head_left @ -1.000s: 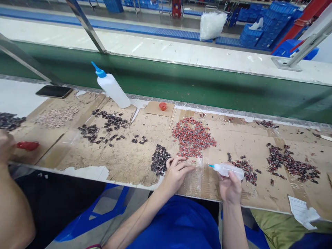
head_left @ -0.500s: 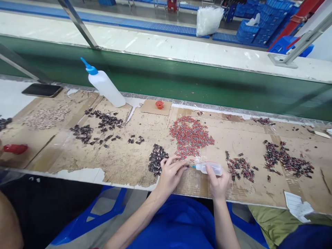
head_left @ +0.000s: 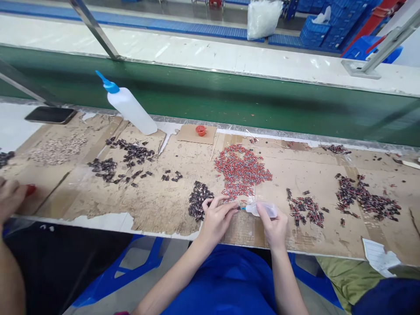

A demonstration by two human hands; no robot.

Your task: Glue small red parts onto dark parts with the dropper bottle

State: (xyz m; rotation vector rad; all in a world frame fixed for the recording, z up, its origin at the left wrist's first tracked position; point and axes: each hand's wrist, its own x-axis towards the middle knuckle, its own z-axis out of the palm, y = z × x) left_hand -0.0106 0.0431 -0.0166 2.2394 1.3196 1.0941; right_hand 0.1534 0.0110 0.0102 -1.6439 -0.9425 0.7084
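Observation:
My right hand (head_left: 273, 223) grips a small clear squeeze bottle (head_left: 262, 209) with a blue nozzle that points left. The nozzle tip meets the fingertips of my left hand (head_left: 216, 216), which pinch a tiny part too small to make out. Both hands rest on the cardboard sheet (head_left: 157, 201) near the table's front edge. A heap of red parts (head_left: 242, 170) lies just beyond them. A dark pile (head_left: 198, 199) sits beside my left hand, and a mixed dark and red pile (head_left: 306, 208) lies right of my right hand.
A large white squeeze bottle (head_left: 129, 107) with a blue cap leans at the back left, a small red cap (head_left: 200, 130) beside it. A phone (head_left: 50, 114) lies far left. Another person's hand (head_left: 11, 197) works at the left edge. A green conveyor (head_left: 262, 103) runs behind.
My right hand has carried the small bottle leftward until its nozzle reaches my left fingertips. The other person's hand has come back over the red object at the left.

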